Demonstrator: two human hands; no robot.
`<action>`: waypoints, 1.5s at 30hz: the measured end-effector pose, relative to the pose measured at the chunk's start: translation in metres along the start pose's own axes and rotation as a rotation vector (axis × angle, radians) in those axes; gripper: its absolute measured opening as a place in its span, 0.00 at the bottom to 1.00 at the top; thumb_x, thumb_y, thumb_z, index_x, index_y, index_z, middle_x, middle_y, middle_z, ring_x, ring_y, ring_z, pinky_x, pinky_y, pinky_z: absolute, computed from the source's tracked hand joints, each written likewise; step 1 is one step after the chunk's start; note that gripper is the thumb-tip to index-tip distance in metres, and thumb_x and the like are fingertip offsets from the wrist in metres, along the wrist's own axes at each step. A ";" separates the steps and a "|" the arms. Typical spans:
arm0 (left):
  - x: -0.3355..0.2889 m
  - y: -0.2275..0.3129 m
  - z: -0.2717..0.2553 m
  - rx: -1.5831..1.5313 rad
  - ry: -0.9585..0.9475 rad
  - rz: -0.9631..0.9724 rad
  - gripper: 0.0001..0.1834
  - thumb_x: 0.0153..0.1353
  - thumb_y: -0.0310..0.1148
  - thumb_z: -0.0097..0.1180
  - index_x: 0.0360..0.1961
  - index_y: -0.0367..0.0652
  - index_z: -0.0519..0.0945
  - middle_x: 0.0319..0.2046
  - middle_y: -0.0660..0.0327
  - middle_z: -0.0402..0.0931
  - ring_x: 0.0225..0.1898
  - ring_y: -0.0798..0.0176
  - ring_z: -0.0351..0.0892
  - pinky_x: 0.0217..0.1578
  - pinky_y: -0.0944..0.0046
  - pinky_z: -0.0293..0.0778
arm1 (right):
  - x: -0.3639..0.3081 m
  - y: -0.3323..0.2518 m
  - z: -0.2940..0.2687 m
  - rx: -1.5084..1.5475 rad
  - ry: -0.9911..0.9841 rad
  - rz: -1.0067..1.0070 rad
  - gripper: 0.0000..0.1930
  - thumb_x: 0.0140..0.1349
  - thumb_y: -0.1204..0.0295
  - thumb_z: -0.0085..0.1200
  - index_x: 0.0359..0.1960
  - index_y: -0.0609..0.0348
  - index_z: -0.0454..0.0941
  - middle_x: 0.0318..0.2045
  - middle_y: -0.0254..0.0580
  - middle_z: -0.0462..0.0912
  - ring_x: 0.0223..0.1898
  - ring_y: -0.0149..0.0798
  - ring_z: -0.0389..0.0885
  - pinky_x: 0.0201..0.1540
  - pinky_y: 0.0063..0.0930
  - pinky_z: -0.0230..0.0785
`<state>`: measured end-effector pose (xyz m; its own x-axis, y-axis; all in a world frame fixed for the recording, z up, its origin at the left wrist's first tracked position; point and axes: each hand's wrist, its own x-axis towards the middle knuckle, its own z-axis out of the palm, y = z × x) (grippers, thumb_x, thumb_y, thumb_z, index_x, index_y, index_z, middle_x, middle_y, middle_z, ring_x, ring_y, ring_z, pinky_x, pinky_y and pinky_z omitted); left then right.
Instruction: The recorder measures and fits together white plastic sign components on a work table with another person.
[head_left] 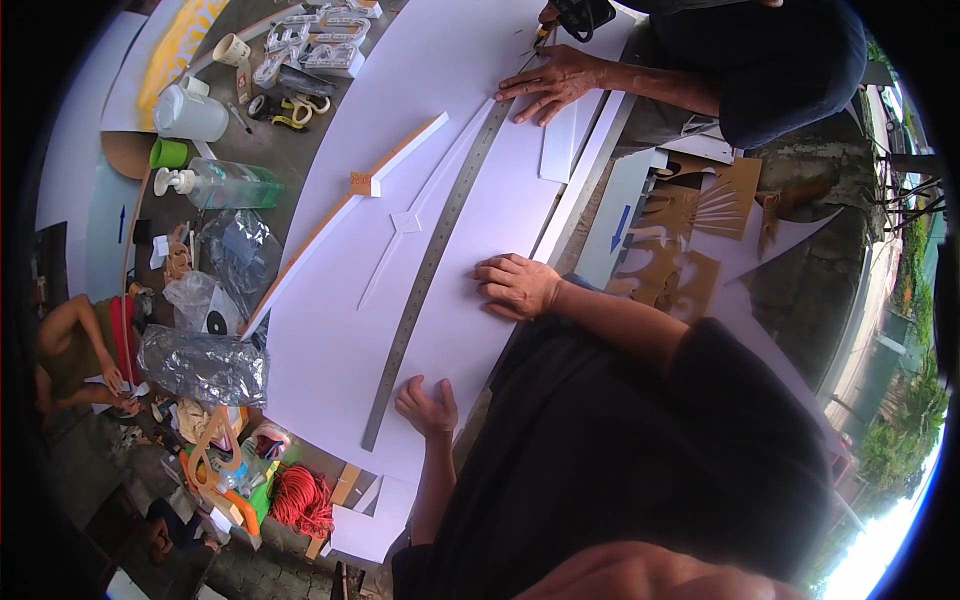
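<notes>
A large white sheet (330,370) covers the work surface, with a long steel ruler (440,240) lying diagonally across it. My left hand (428,405) rests on the sheet right of the ruler's near end, thumb and fingers apart, holding nothing. Farther up, my right hand (517,286) lies on the sheet near its right edge, fingers loosely spread and apart from the ruler. A co-worker's hand (553,82) presses down by the ruler's far end. Beside it, a dark tool (580,15) is partly cut off by the frame. Left of the ruler lies a thin white cut-out (405,222) with a diamond-shaped middle.
A long white-and-orange angled piece (340,215) lies on the sheet's left part. Along the left stand a soap pump bottle (225,185), a white jug (190,112), tape rolls (297,110) and plastic-wrapped bundles (205,365). Red cord (302,500) is heaped near the lower left.
</notes>
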<state>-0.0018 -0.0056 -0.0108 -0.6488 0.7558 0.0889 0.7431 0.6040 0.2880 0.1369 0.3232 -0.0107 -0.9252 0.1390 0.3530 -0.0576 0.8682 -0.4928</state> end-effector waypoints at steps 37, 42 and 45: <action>0.000 0.001 -0.002 0.005 -0.030 -0.019 0.29 0.64 0.56 0.56 0.50 0.40 0.72 0.47 0.48 0.70 0.49 0.41 0.67 0.52 0.43 0.63 | 0.000 0.000 0.000 -0.010 -0.002 -0.006 0.11 0.59 0.63 0.61 0.38 0.53 0.75 0.50 0.43 0.76 0.51 0.45 0.75 0.56 0.37 0.68; 0.000 0.003 -0.003 -0.011 -0.031 -0.023 0.29 0.64 0.56 0.56 0.50 0.40 0.72 0.47 0.48 0.69 0.50 0.41 0.67 0.52 0.43 0.63 | -0.001 0.000 0.000 -0.008 -0.008 -0.003 0.11 0.60 0.62 0.60 0.38 0.53 0.75 0.51 0.43 0.76 0.51 0.45 0.75 0.56 0.37 0.68; 0.001 0.003 -0.003 -0.003 -0.023 -0.015 0.29 0.64 0.56 0.55 0.50 0.40 0.73 0.46 0.48 0.70 0.49 0.41 0.67 0.51 0.43 0.63 | 0.000 0.001 -0.001 -0.004 -0.006 -0.009 0.11 0.61 0.62 0.59 0.38 0.53 0.75 0.51 0.44 0.76 0.52 0.45 0.75 0.57 0.37 0.68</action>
<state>-0.0003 -0.0041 -0.0068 -0.6560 0.7522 0.0627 0.7327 0.6147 0.2920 0.1374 0.3240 -0.0108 -0.9270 0.1286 0.3524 -0.0640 0.8714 -0.4864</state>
